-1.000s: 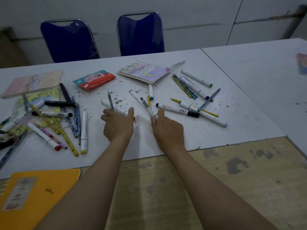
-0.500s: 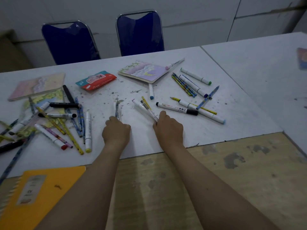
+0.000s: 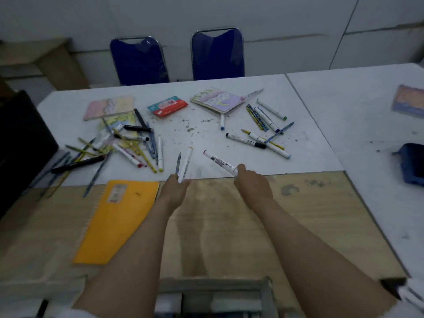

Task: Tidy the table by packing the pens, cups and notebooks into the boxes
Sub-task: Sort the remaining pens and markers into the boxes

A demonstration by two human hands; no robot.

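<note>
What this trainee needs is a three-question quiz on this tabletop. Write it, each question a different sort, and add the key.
1. True or false: the right hand holds nothing.
2. Where does the orange notebook lie? A) on a chair B) on the bare wooden surface beside the left forearm C) under the red pack
3. What does the left hand grip?

Key
1. False: it grips the labelled marker.
2. B.
3. A white marker and a blue pencil.
</note>
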